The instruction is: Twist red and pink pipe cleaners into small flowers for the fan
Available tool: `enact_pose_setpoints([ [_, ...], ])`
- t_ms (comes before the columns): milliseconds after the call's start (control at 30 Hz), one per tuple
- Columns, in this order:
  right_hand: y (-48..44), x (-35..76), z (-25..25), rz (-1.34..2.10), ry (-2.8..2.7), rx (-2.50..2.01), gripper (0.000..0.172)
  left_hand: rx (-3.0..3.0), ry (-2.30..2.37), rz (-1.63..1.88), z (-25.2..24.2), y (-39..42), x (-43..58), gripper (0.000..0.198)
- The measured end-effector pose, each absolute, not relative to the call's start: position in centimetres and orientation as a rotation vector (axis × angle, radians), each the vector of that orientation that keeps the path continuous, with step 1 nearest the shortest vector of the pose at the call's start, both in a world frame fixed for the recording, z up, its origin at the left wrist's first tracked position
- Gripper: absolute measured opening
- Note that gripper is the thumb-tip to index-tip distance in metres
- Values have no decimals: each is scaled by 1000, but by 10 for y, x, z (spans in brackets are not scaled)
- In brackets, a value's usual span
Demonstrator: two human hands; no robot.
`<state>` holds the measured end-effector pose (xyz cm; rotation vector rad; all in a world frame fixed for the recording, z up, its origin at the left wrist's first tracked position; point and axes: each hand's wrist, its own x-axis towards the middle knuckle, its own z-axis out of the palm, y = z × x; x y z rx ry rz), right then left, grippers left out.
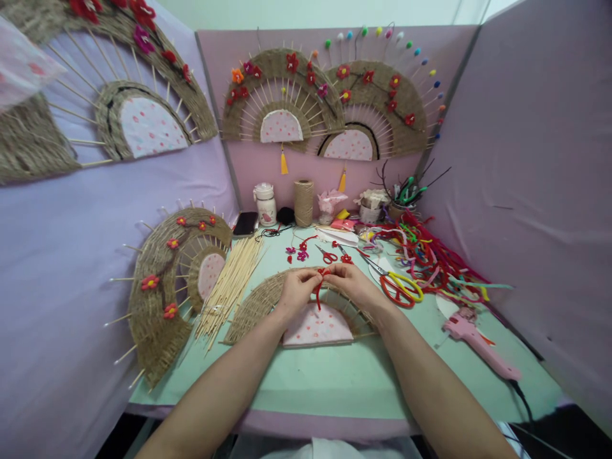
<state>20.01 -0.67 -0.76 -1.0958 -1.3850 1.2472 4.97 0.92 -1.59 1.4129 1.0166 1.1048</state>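
Both my hands meet over a twine-woven fan (258, 303) lying on the table. Between my fingertips is a red pipe cleaner (319, 298), bent at the top, with a tail hanging down. My left hand (301, 288) pinches it from the left; my right hand (351, 284) pinches it from the right. The fan's half-round centre (318, 326) is white with pink spots and lies just below my hands. Part of the fan's rim is hidden by my hands and right forearm. Beyond them lie red and purple pipe-cleaner flowers (303, 255) and small red-handled scissors (329, 257).
A bundle of thin sticks (232, 284) lies left, beside a finished flowered fan (160, 299). Larger scissors (401, 290), a heap of coloured pipe cleaners (430, 255) and a pink glue gun (482, 347) with its cord are right. A twine spool (303, 203) stands behind.
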Motion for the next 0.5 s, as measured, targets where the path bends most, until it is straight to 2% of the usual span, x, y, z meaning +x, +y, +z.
enact_pose_setpoints([
  [333,-9,200,-6,927,-1741,-950,6,1012,809,793,-3,14,36,2],
  [500,-12,201,-2,841,-1794,-806,8,677,717,569,0,15,36,3],
])
